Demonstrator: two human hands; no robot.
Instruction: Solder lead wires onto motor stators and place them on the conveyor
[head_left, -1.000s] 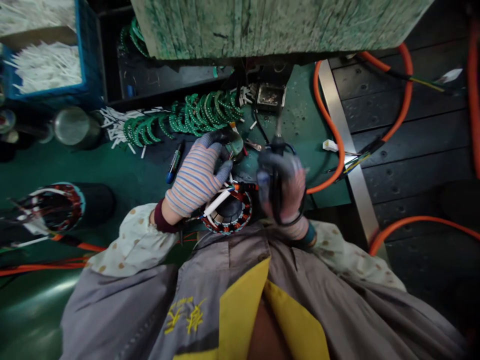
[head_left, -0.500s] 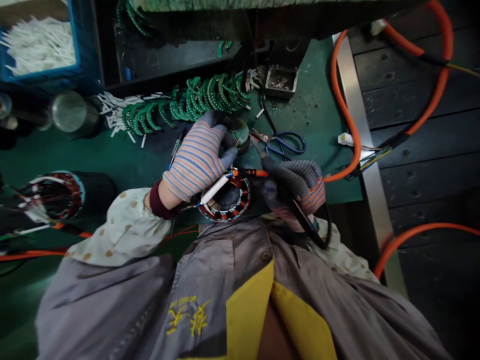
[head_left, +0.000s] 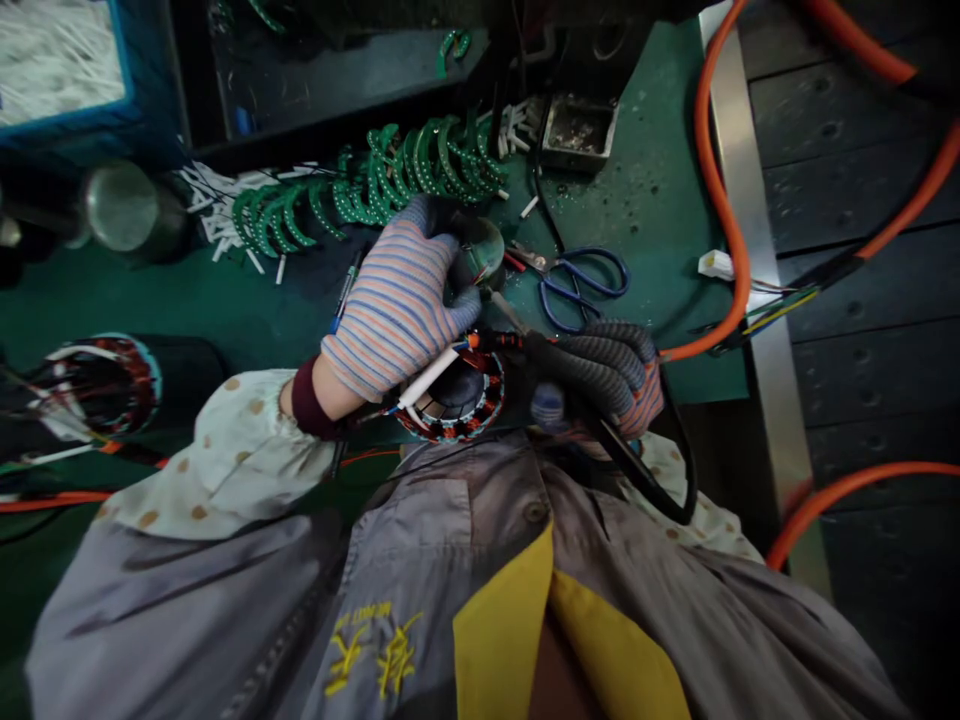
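My left hand [head_left: 397,310], in a striped glove, is closed round a dark round spool-like thing with a greenish end face [head_left: 487,250]. In my right hand [head_left: 607,370], also gloved, is a soldering iron [head_left: 559,362] with a black handle and cable. Its metal tip points up and left, close to my left thumb and the round thing's edge. Below my left hand sits a motor stator [head_left: 491,400] with red-and-black windings. A white sleeve [head_left: 427,377] lies across it, and an orange cable [head_left: 694,350] runs from it under my right fingers.
Blue-handled scissors [head_left: 592,280] lie beyond my right hand. Green curved strips [head_left: 442,165] and white sleeves [head_left: 225,215] line the back, beside a small metal tray [head_left: 577,135]. Another stator [head_left: 135,385] stands left. A metal edge [head_left: 780,400] bounds the bench at right.
The soldering iron's tip has come down and left, nearer my left thumb. My left hand keeps its hold on the round thing. The whole view has shifted slightly.
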